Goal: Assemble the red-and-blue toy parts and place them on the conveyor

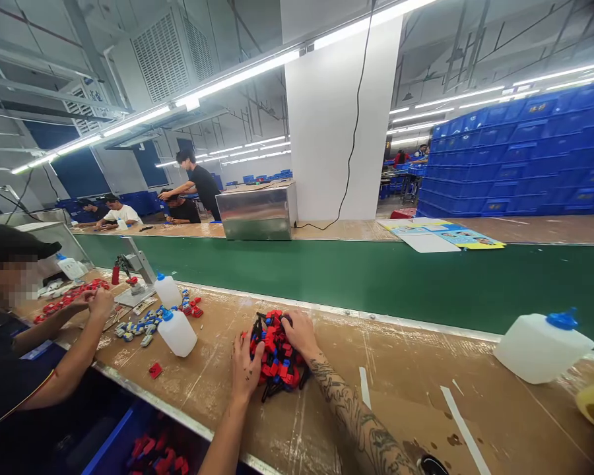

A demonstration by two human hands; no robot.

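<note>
A heap of small red, black and blue plastic parts lies on the brown-covered workbench in front of me. My left hand rests against the near left side of the heap, its fingers spread and thumb apart. On the far right side, my right hand touches the heap with its fingers bent over the top; some fingertips are hidden among the parts. Neither hand visibly lifts a part. A single red piece lies on the bench to the left.
White bottles with blue caps stand left and right. White-and-blue pieces lie near a small press. A co-worker handles parts at left. A blue bin holds red parts below the edge. A green conveyor belt runs behind.
</note>
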